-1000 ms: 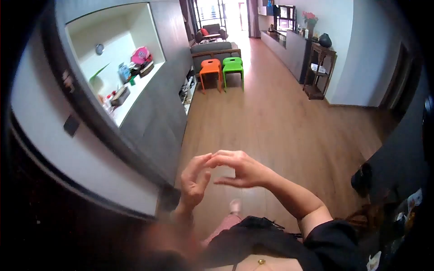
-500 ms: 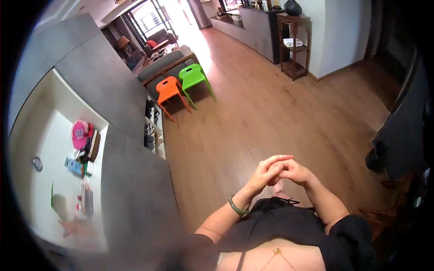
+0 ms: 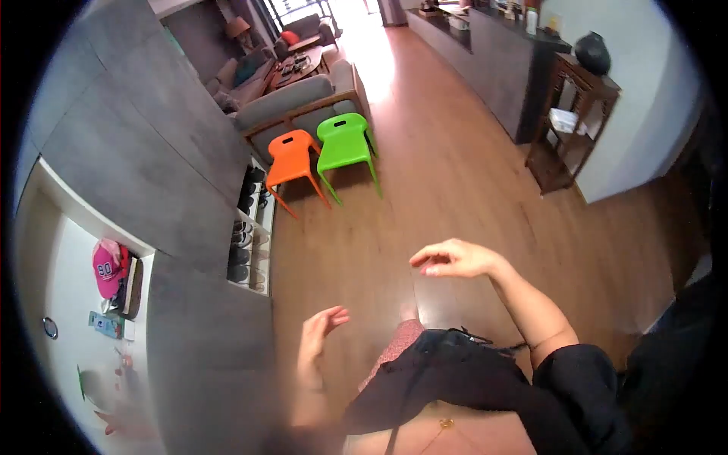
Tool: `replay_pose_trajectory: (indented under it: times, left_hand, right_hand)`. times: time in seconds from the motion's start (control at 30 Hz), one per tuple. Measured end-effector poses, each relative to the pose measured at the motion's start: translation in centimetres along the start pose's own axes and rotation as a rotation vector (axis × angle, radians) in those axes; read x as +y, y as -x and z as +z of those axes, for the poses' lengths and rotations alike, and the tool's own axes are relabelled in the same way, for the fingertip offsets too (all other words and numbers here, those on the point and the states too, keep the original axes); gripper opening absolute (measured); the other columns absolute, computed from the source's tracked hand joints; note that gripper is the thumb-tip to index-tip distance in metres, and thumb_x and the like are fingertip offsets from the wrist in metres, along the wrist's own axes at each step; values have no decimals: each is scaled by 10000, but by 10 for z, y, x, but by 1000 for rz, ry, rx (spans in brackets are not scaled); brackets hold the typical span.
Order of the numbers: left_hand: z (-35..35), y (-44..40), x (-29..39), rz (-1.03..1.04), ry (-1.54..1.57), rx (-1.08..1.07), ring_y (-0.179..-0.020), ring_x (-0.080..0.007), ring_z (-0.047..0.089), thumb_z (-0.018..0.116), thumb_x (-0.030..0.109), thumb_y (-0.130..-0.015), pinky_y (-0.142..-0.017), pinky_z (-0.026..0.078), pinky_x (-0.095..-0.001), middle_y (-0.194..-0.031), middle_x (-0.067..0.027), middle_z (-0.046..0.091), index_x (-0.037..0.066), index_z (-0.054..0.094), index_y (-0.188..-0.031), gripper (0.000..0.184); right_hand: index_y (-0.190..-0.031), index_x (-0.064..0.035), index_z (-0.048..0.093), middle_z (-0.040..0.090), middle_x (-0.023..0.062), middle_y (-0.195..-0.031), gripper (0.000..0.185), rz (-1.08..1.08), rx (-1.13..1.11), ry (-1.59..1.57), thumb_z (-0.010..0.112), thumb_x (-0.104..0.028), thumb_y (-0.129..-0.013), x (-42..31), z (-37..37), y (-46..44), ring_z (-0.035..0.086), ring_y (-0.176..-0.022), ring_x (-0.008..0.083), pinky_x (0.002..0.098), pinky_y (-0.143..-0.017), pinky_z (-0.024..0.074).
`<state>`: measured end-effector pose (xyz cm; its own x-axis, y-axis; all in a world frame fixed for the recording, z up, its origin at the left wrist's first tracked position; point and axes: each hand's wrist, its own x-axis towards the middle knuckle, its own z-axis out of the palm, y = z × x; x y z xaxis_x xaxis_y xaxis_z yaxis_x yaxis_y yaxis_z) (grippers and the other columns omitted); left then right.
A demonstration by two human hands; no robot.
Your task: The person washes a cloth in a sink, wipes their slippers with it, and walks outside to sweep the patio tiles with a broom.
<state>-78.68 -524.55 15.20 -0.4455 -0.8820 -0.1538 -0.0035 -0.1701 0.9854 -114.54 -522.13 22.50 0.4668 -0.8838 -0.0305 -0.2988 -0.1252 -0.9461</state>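
Observation:
Both of my hands are raised in front of my body, apart from each other and holding nothing. My left hand (image 3: 322, 331) is low beside the grey cabinet, its fingers loosely curved and spread from the thumb; the forearm below it is blurred. Over the wooden floor (image 3: 455, 205), my right hand (image 3: 455, 258) reaches across with bent fingers pointing left and the thumb beneath them. An orange chair (image 3: 292, 158) and a green chair (image 3: 343, 145) stand farther ahead, out of touch of either hand.
On the left, a grey cabinet (image 3: 201, 326) has a white niche holding a pink cap (image 3: 108, 267). Shoes fill a low rack (image 3: 262, 262). A grey sofa (image 3: 284, 105) stands behind the chairs. To the right, a wooden stand (image 3: 557, 178) carries a dark vase (image 3: 593, 53).
My hands were clasped together and have come apart, the left one moving left and the right one staying near the middle. The chairs and stand appear closer, and the view has shifted.

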Motion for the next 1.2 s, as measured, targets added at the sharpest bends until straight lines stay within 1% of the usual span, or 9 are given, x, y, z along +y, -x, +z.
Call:
replay_pose_trajectory:
  times: [0.17, 0.33, 0.57, 0.77, 0.87, 0.9, 0.93, 1.0, 1.2]
  left_hand:
    - [-37, -179, -9, -97, 69, 292, -926, -226, 588, 445, 360, -888, -866, 426, -339, -1002, -163, 597, -50, 530, -1089, 465]
    - [11, -442, 74, 105, 5, -3, -946, -199, 568, 444, 336, -892, -863, 414, -321, -1011, -144, 599, -40, 525, -1101, 437]
    - [120, -721, 144, 214, 37, -585, -940, -230, 571, 378, 315, -921, -860, 410, -339, -1011, -141, 598, -54, 518, -1097, 432]
    - [135, -924, 131, 105, 76, -372, -924, -220, 579, 362, 302, -928, -856, 419, -333, -997, -155, 602, -71, 520, -1082, 433]
    - [117, -1008, 153, 52, 95, -151, -904, -216, 585, 369, 303, -926, -836, 434, -332, -977, -153, 607, -75, 529, -1062, 432]
    - [112, -1035, 162, 108, 82, -54, -873, -216, 594, 379, 315, -922, -811, 452, -333, -956, -152, 612, -70, 541, -1042, 435]
    - [106, -1060, 172, 104, 89, -32, -873, -216, 594, 379, 315, -922, -811, 452, -333, -956, -152, 612, -70, 541, -1042, 435]
    - [95, -1113, 187, 151, 102, 48, -853, -207, 598, 396, 317, -916, -796, 457, -328, -929, -148, 618, -73, 544, -1032, 433]
    - [54, -1306, 165, 74, 123, 313, -741, -166, 597, 421, 364, -899, -720, 459, -279, -820, -114, 637, -37, 600, -955, 443]
  right_hand:
    - [-1101, -44, 535, 588, 146, -1045, 355, 307, 611, 398, 559, -236, -803, 185, -179, -70, 563, -977, 256, 329, -825, 444]
    - [-1179, -52, 480, 545, 184, -1108, 449, 1488, 934, 166, 517, -274, -791, 454, -199, 134, 527, -1016, 320, 375, -824, 429]
    - [-1130, -45, 514, 564, 179, -1057, 399, 1926, 981, -204, 523, -251, -788, 417, -183, 155, 546, -958, 315, 378, -789, 438]
    - [-1087, -40, 543, 579, 175, -1013, 358, 1703, 980, -6, 529, -232, -786, 532, -418, 6, 562, -907, 311, 381, -759, 445]
    - [-1066, -37, 557, 587, 173, -992, 338, 1270, 1056, 392, 532, -222, -785, 600, -641, -131, 570, -882, 308, 382, -743, 448]
    - [-1059, -36, 562, 590, 172, -984, 332, 1097, 1107, 489, 533, -218, -784, 597, -722, -195, 573, -874, 308, 382, -738, 450]
    - [-964, -23, 592, 608, 152, -853, 242, 1016, 1168, 60, 552, -126, -748, 608, -816, -266, 588, -798, 268, 371, -678, 469]
    - [-804, -30, 565, 592, 142, -785, 148, 645, 1039, 647, 581, -127, -694, 578, -952, -417, 578, -755, 293, 367, -642, 447]
    - [-757, -24, 604, 601, 127, -702, 108, 30, 885, 391, 587, -10, -652, 495, -1124, -738, 591, -637, 213, 287, -585, 455]
